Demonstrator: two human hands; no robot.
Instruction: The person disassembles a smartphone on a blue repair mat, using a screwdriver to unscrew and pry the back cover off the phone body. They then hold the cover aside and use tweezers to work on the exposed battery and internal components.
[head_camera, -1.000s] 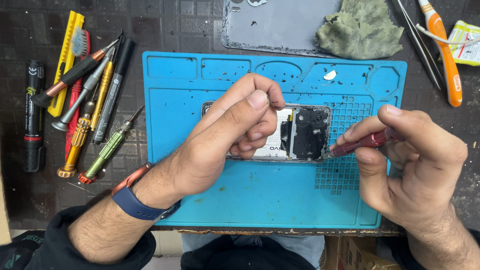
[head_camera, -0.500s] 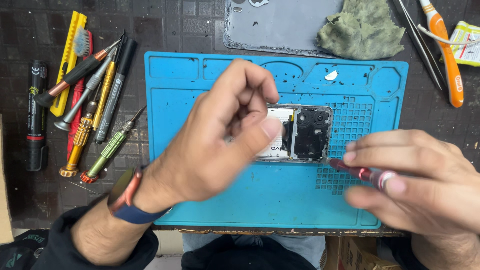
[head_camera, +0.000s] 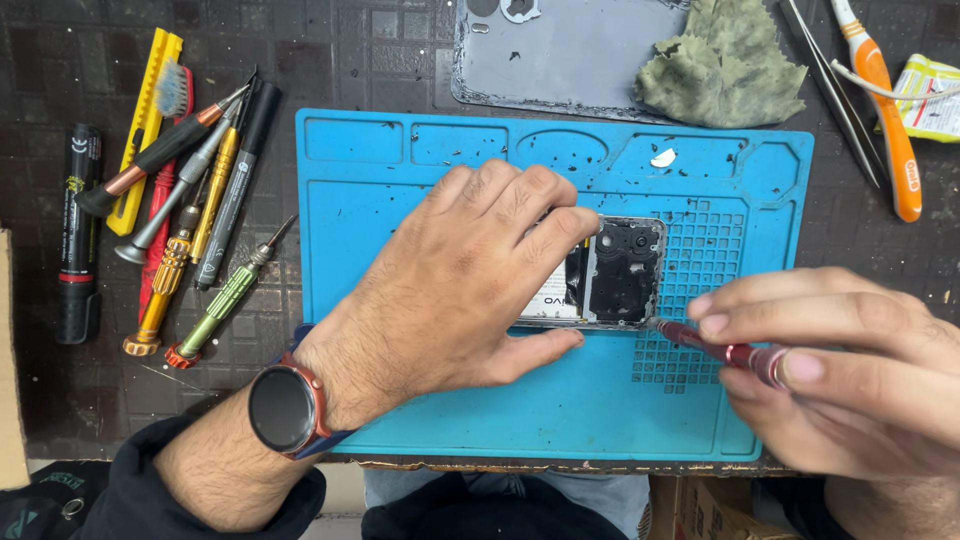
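An opened phone (head_camera: 620, 272) lies on a blue repair mat (head_camera: 400, 190), its insides facing up. My left hand (head_camera: 460, 280) lies flat over the phone's left part and presses it down, fingers spread toward the right. A dark watch (head_camera: 283, 408) sits on that wrist. My right hand (head_camera: 840, 370) holds a small red screwdriver (head_camera: 720, 350) between thumb and fingers. The screwdriver tip touches the phone's lower right corner.
Several screwdrivers, a brush and a yellow cutter (head_camera: 180, 200) lie left of the mat, with a black marker (head_camera: 78, 235) beside them. The grey phone back cover (head_camera: 560, 50) and a green cloth (head_camera: 725, 65) lie above. Tweezers (head_camera: 835, 95) and an orange tool (head_camera: 885, 105) lie top right.
My left hand turned from pinching the phone to lying flat on it. My right hand shifted down and right, bringing the screwdriver tip to the phone's lower right corner.
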